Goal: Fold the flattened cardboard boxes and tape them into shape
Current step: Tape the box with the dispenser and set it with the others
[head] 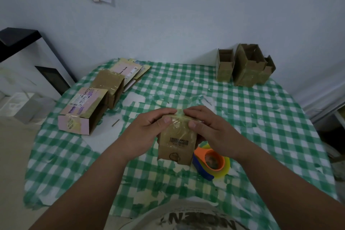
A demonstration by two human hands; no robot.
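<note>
A small brown cardboard box (176, 144) with a barcode on its near face stands over the middle of the table. Clear tape covers its top end. My left hand (149, 127) grips the box's upper left side, thumb on the taped front. My right hand (204, 124) grips the upper right side, thumb pressing the tape at the corner. The fingertips of both hands nearly meet on the far top edge. An orange, blue and yellow tape dispenser (212, 162) lies on the table just right of the box, below my right wrist.
A green checked tablecloth (261, 136) covers the table. Two folded boxes (89, 106) lie on their sides at the left, with flattened boxes (130, 71) behind them. Three taped boxes (244, 65) stand at the far right against the wall. Tape scraps dot the cloth.
</note>
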